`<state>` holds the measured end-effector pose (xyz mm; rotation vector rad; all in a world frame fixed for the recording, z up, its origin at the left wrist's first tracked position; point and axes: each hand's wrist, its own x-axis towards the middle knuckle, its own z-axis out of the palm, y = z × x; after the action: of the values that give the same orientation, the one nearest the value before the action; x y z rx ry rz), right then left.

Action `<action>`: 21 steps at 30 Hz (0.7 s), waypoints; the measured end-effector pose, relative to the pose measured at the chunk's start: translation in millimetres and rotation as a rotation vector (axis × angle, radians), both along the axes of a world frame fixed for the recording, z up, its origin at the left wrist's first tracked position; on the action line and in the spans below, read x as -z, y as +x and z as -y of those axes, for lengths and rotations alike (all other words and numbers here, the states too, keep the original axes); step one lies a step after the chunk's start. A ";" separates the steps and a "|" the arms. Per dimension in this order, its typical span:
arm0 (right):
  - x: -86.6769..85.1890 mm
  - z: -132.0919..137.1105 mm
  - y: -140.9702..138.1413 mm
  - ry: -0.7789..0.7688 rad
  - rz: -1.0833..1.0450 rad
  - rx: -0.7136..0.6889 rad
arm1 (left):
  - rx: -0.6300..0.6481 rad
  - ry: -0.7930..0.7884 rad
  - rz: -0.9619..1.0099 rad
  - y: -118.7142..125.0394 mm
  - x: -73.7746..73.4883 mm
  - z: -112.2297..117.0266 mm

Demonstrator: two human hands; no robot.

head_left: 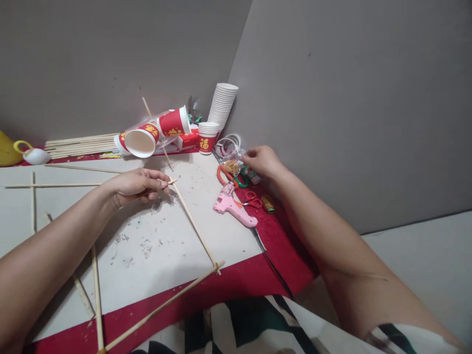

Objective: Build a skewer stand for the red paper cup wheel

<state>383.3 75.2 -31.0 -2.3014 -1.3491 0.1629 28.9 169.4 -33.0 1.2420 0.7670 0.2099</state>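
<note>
My left hand point(142, 186) is closed in a pinch at the far end of a wooden stick point(193, 223), where another stick's tip crosses it. The near end of that stick is bound to a second wooden stick point(162, 307) with what looks like a rubber band point(216, 266). A third stick point(97, 295) joins the second at the bottom edge. My right hand point(263, 161) pinches the edge of a clear plastic bag point(233, 156) that holds rubber bands point(232, 167). Its fingertips are partly hidden.
A pink glue gun point(234, 209) with a black cord lies beside red-handled scissors point(252, 199). Paper cups point(142, 140) and a tall cup stack point(223, 105) stand at the back. Bundled sticks point(83, 145) lie along the wall; crossed sticks point(33, 186) lie left.
</note>
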 end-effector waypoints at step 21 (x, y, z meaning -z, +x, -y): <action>-19.6 -47.4 -7.9 -0.112 0.062 -0.059 | -0.014 -0.017 0.016 1.4 -1.0 3.0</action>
<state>375.4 122.6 -11.3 -2.3771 -1.4751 0.1917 30.3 166.4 -32.1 1.2176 0.7630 0.2238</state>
